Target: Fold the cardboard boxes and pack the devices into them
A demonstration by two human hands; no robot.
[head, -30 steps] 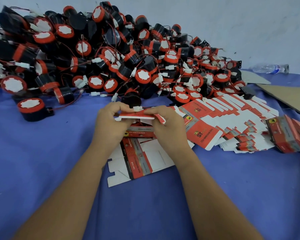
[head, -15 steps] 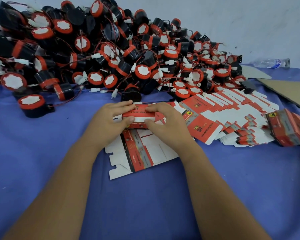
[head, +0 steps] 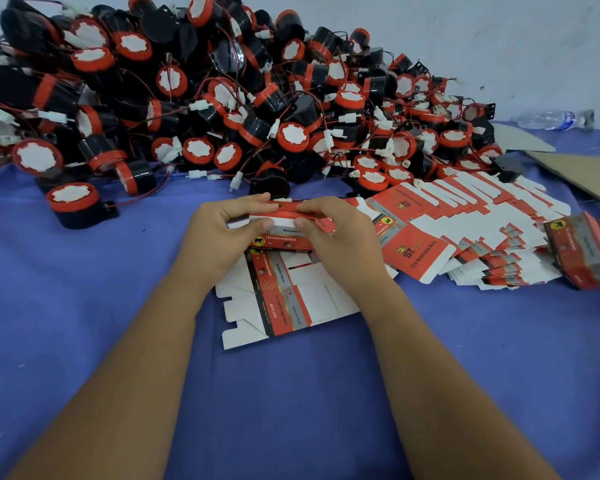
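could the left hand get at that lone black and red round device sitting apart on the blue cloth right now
Probably not yet: the left hand is gripping the red and white cardboard box. The lone black and red round device lies to its left with only bare blue cloth between.

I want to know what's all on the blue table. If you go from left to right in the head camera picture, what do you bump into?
Lone black-and-red device → left hand → box being folded → right hand → fanned stack of flat boxes → finished box at the right edge.

Glossy printed cardboard boxes (head: 430,237) lie on a matt blue cloth (head: 84,306) beside shiny black-and-red plastic horns (head: 73,206).
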